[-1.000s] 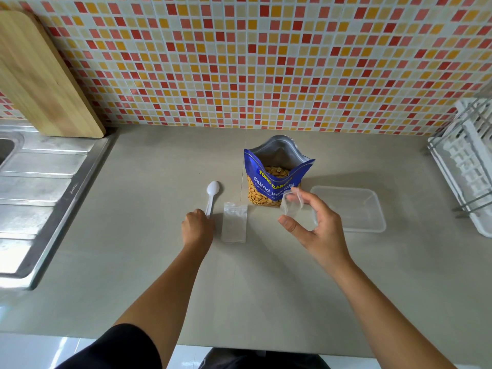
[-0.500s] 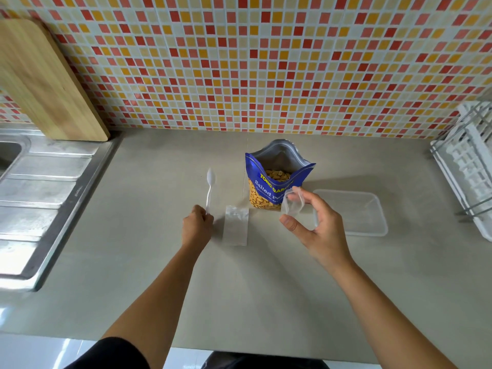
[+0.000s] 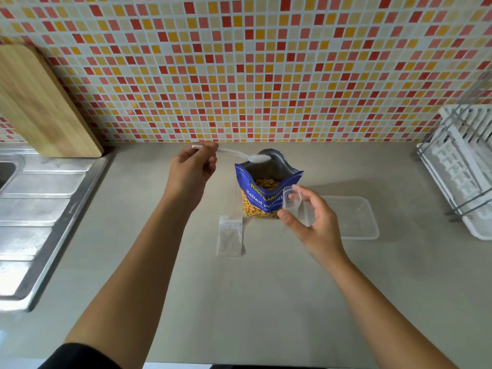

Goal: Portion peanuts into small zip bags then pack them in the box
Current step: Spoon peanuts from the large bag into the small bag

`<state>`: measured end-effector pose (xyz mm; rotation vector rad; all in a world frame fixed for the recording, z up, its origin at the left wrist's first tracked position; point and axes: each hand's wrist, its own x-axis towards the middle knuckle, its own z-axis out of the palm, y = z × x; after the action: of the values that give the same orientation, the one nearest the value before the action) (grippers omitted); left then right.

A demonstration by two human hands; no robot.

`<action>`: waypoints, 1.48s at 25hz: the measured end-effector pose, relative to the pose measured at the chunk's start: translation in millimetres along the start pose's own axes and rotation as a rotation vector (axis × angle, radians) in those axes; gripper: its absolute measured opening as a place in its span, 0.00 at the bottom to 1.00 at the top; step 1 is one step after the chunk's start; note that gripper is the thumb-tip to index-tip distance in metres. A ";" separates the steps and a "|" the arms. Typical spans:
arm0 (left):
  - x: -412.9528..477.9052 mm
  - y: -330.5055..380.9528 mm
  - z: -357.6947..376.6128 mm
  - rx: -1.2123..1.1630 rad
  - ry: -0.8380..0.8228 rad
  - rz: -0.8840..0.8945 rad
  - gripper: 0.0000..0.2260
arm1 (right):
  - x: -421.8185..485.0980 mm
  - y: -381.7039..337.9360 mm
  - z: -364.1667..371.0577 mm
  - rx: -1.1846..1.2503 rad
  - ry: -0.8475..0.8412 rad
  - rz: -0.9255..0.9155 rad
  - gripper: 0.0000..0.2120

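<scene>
In right hand (image 3: pixel 316 225), faint zip bag (image 3: pixel 292 200)

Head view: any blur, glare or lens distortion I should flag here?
Head view: wide-angle lens bows the mosaic tile wall; head view: the white plastic spoon in the left hand is motion-smeared; head view: glare whitens the steel sink drainboard; the blue salted-peanuts pouch reads sharp.

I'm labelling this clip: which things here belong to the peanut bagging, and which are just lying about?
Job: spoon, peanut bag, held zip bag, flat zip bag, clear box.
Lying about: cutting board, sink, dish rack.
</scene>
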<state>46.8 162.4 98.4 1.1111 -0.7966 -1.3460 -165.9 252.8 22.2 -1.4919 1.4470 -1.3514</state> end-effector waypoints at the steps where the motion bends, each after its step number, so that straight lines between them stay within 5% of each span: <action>1: -0.1 -2.1 5.2 0.135 0.004 0.035 0.07 | 0.3 1.0 -1.0 -0.001 0.007 0.003 0.26; 7: 6.0 -22.3 37.6 1.282 -0.239 0.547 0.13 | 6.0 3.4 -3.5 -0.011 0.020 0.022 0.28; 11: 18.0 -37.1 47.5 1.668 -0.277 0.558 0.13 | 7.3 7.1 -5.1 -0.007 0.023 0.034 0.28; 16: 24.1 -49.5 55.5 1.613 -0.177 0.382 0.15 | 11.8 6.0 -5.1 0.003 0.026 0.039 0.28; 20: 34.3 -45.9 52.3 1.339 -0.016 0.209 0.14 | 17.0 4.6 -10.7 -0.005 0.058 0.019 0.29; 26: 36.7 -40.6 44.8 0.857 0.000 -0.040 0.13 | 15.7 4.4 -9.2 -0.010 0.072 0.023 0.28; 32: 29.3 -38.1 41.4 1.174 0.089 0.365 0.12 | 16.8 3.9 -10.8 -0.001 0.100 0.020 0.26; 34: 24.1 -41.4 47.0 1.310 -0.067 0.515 0.11 | 18.7 0.5 -10.5 -0.006 0.103 0.021 0.25; 37: 17.4 -50.3 62.0 1.561 -0.336 0.511 0.11 | 23.8 -5.1 -9.2 -0.003 0.100 0.012 0.25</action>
<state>-26.3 141.3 68.5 1.5994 -2.3699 -0.2585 -176.5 232.6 34.8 -1.4334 1.5180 -1.4348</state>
